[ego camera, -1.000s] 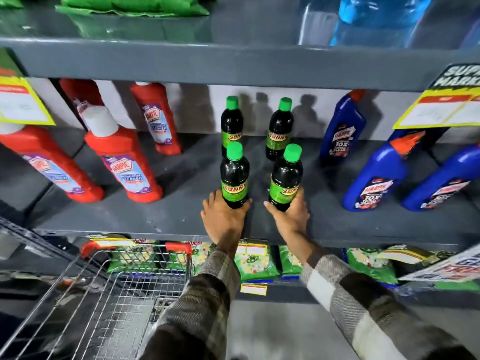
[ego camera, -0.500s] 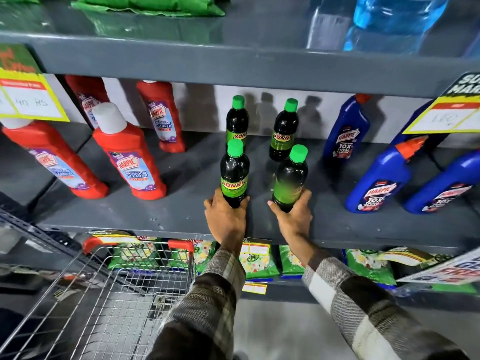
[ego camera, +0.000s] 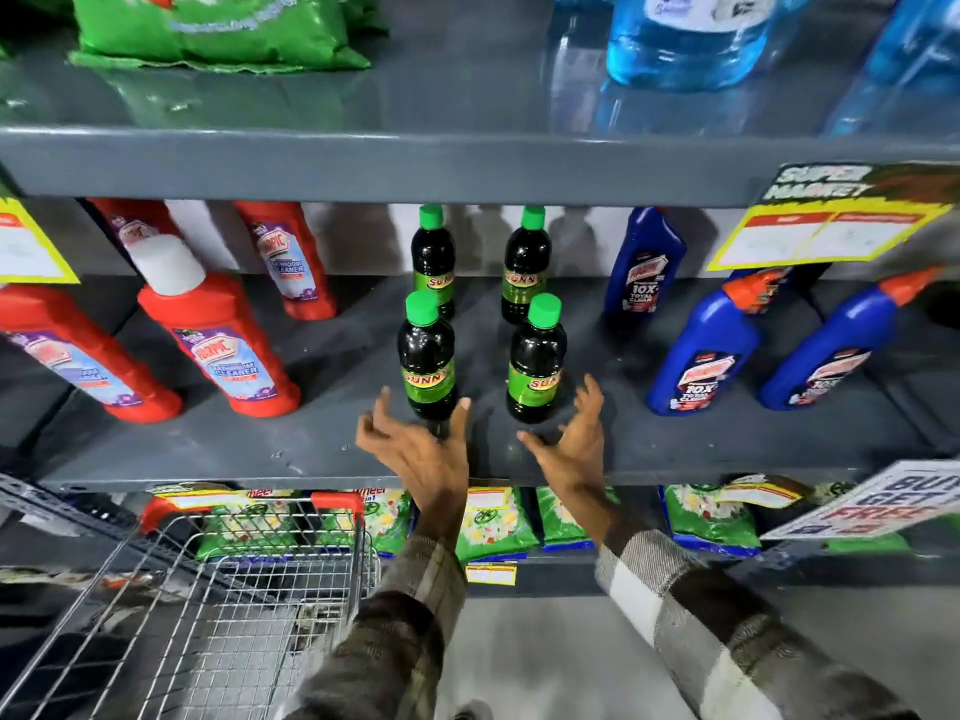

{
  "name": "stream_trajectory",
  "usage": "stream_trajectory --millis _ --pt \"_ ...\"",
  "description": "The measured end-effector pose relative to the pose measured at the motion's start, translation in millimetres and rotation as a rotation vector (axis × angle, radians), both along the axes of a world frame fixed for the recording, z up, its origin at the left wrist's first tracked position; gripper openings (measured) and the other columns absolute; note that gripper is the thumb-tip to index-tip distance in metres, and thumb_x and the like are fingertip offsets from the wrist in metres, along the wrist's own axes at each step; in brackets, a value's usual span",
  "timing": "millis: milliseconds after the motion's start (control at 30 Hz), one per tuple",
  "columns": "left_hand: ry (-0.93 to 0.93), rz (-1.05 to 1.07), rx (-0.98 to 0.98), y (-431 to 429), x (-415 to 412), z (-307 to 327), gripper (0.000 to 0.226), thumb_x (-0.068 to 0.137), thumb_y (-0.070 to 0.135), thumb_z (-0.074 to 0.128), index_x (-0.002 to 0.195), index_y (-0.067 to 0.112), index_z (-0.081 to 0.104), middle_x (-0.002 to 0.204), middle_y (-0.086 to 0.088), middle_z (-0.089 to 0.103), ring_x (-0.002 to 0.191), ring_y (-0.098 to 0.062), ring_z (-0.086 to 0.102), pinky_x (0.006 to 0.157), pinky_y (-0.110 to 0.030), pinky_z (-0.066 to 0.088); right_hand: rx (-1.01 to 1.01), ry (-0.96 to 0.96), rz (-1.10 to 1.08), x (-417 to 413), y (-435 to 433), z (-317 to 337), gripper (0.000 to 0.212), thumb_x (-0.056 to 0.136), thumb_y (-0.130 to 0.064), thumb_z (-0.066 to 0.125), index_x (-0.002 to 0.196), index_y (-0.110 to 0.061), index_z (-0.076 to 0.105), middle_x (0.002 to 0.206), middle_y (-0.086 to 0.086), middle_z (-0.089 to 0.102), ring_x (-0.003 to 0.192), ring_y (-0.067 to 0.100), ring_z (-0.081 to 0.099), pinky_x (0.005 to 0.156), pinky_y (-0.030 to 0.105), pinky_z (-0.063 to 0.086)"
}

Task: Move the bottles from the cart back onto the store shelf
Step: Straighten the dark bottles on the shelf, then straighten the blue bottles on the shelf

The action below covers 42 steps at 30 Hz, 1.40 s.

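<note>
Several dark bottles with green caps stand upright on the grey shelf [ego camera: 322, 449]. The front left bottle [ego camera: 427, 358] and the front right bottle [ego camera: 536, 361] stand near the shelf's front edge, with two more, the back left bottle [ego camera: 432, 257] and the back right bottle [ego camera: 525, 265], behind them. My left hand [ego camera: 421, 449] is open just below the front left bottle, fingers spread, holding nothing. My right hand [ego camera: 574, 444] is open just right of and below the front right bottle, apart from it. The wire cart [ego camera: 218, 605] sits at the lower left; its basket shows no bottles.
Red cleaner bottles [ego camera: 218, 345] stand on the shelf to the left, blue cleaner bottles [ego camera: 701, 350] to the right. Green packets [ego camera: 498, 522] fill the shelf below. Yellow price tags [ego camera: 826, 236] hang from the upper shelf edge, which holds a green bag and blue water bottles.
Both hands have let go of the two front bottles and drawn back toward the shelf's edge with fingers spread. The bottles stay standing on the shelf.
</note>
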<state>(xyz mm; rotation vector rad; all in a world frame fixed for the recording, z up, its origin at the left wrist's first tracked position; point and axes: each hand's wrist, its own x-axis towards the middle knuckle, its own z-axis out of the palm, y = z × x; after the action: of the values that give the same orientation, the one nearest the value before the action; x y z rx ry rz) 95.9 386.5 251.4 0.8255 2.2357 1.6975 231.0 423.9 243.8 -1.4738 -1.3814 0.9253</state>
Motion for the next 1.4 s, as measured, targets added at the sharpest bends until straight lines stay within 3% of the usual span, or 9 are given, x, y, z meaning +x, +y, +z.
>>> stream_trajectory --millis 133,233,333,500,600,667,800,1000,1400 --pt "0.290 -0.231 0.200 -18 77 9 0.046 0.081 0.052 0.060 0.112 0.031 0.032 0.118 -0.021 0.045 0.114 -0.028 0.041 0.105 -0.047 0.040 0.205 0.094 -0.215 41 -28 -1 0.072 0.079 -0.010 0.077 0.139 -0.008 0.038 0.138 0.010 0.047 0.126 0.021 0.050 0.098 0.018 0.046" --pt "0.654 -0.412 0.265 -12 130 4 0.042 0.087 0.042 0.057 0.101 0.003 0.053 0.109 -0.005 0.039 0.105 -0.026 0.041 0.090 -0.038 0.039 0.294 0.097 -0.306 85 -23 1 0.061 0.083 -0.012 0.073 0.136 -0.010 0.041 0.128 0.004 0.047 0.119 0.021 0.050 0.098 0.040 0.048" --pt "0.525 -0.494 0.250 8 175 2 0.048 0.082 0.036 0.071 0.113 0.014 0.041 0.112 -0.001 0.036 0.108 -0.025 0.044 0.094 -0.039 0.039 0.316 0.083 -0.356 139 -4 5 0.062 0.082 -0.013 0.072 0.135 -0.012 0.041 0.126 0.001 0.044 0.115 0.023 0.051 0.089 0.051 0.050" --pt "0.124 -0.354 0.132 58 238 10 0.084 0.065 0.041 0.085 0.126 0.003 0.041 0.123 -0.013 0.046 0.115 -0.030 0.048 0.103 -0.044 0.040 0.375 0.042 -0.437 232 40 21 0.072 0.075 -0.013 0.078 0.135 -0.005 0.038 0.127 0.015 0.042 0.115 0.015 0.046 0.102 0.026 0.043" --pt "-0.006 -0.239 0.110 90 259 8 0.107 0.048 0.041 0.093 0.131 0.001 0.040 0.125 -0.013 0.046 0.117 -0.027 0.049 0.106 -0.032 0.041 0.313 0.044 -0.477 276 74 21 0.099 0.058 -0.020 0.088 0.140 -0.008 0.034 0.133 0.018 0.039 0.120 0.021 0.044 0.108 0.025 0.038" --pt "-0.036 -0.166 0.028 100 267 4 0.120 0.040 0.050 0.093 0.135 0.004 0.036 0.126 -0.010 0.045 0.117 -0.028 0.051 0.106 -0.035 0.043 0.228 0.003 -0.440 294 93 19 0.119 0.048 -0.030 0.093 0.145 -0.013 0.027 0.142 0.015 0.037 0.129 0.025 0.041 0.111 0.027 0.033" --pt "0.220 -0.118 -0.226 101 281 -6 0.122 0.040 0.069 0.083 0.134 0.008 0.033 0.124 -0.010 0.047 0.114 -0.032 0.052 0.098 -0.044 0.045 0.011 -0.025 -0.300 297 113 10 0.137 0.035 -0.047 0.094 0.147 -0.025 0.017 0.150 0.006 0.040 0.134 0.024 0.046 0.113 0.038 0.035" --pt "0.459 -0.039 -0.398 104 285 -19 0.108 0.052 0.074 0.074 0.122 0.002 0.036 0.122 -0.021 0.055 0.114 -0.039 0.054 0.097 -0.044 0.046 -0.052 -0.077 -0.376 291 114 -7 0.109 0.043 -0.042 0.092 0.133 -0.016 0.035 0.127 0.009 0.062 0.114 0.034 0.061 0.104 0.048 0.045" --pt "0.433 -0.044 -0.404 105 283 -15 0.094 0.050 0.068 0.073 0.116 0.006 0.044 0.108 -0.012 0.051 0.103 -0.033 0.051 0.089 -0.043 0.045 -0.027 -0.136 -0.382 290 104 -3 0.101 0.042 -0.047 0.089 0.122 -0.016 0.035 0.115 0.008 0.063 0.103 0.035 0.062 0.090 0.048 0.053"
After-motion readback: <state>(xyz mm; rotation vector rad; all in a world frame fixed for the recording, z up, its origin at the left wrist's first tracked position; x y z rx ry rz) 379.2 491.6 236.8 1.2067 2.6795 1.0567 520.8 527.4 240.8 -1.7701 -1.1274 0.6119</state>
